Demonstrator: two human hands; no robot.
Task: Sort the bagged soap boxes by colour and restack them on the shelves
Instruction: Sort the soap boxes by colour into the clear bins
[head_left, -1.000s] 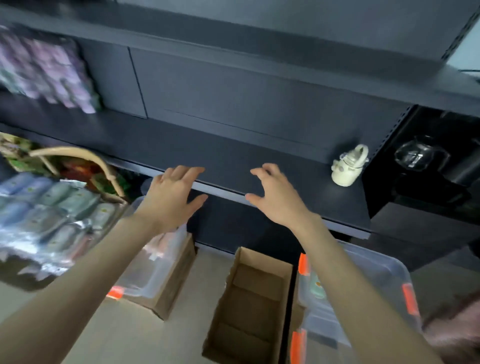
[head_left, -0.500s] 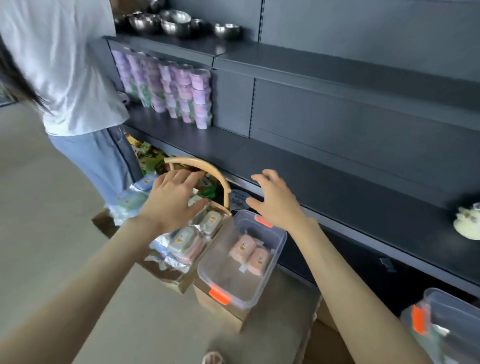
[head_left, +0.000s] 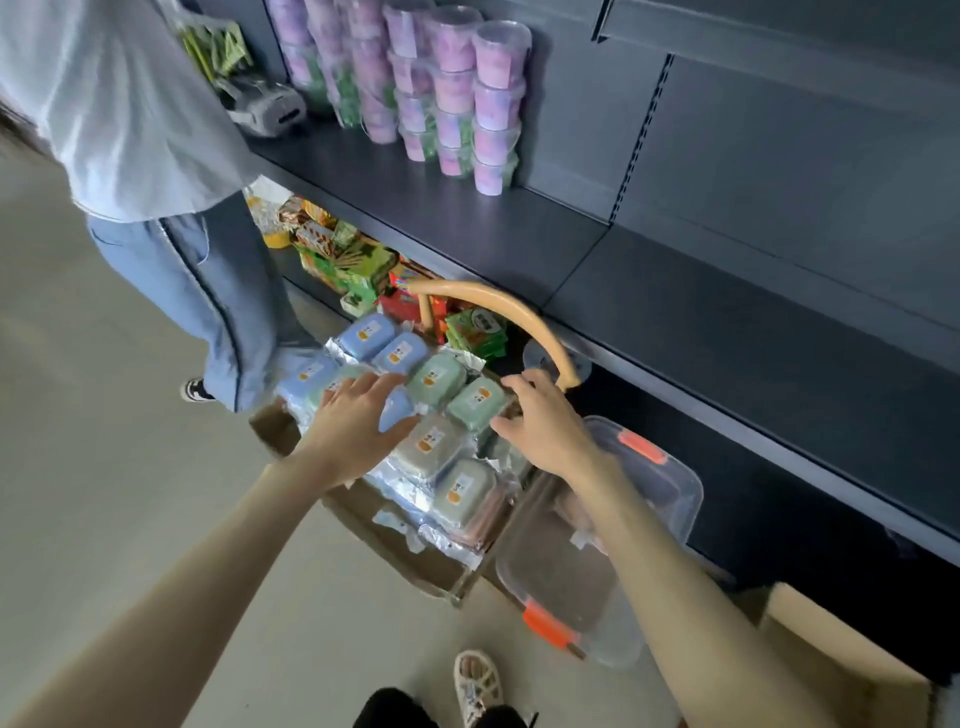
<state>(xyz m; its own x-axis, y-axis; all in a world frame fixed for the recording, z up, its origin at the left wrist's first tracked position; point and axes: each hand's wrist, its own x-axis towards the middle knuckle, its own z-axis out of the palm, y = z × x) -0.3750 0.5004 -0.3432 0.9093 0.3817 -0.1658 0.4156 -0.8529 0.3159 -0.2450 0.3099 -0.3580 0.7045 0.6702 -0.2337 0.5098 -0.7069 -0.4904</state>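
Observation:
A pile of bagged soap boxes lies in a basket with a tan arched handle (head_left: 511, 318) on the floor below the shelf. Blue boxes (head_left: 368, 336) sit at the far left, green ones (head_left: 435, 380) in the middle, grey-green ones (head_left: 429, 446) nearer me. My left hand (head_left: 358, 423) hovers spread over the blue and green boxes, fingers straight, gripping nothing. Just above the rightmost green box (head_left: 478, 403) is my right hand (head_left: 545, 423), fingers spread. The dark shelf (head_left: 727, 332) above is bare on the right.
A person in a white shirt and jeans (head_left: 197, 280) stands at the left by the shelf. Stacked pink tubs (head_left: 457, 98) fill the shelf's back left. A clear bin with orange clips (head_left: 587, 582) sits right of the basket, cardboard boxes (head_left: 841, 660) around it. Snack packs (head_left: 358, 265) fill the lower shelf.
My view swung left and down from the bare shelf to the basket. Both hands lowered to just above the bagged soap boxes, still holding nothing.

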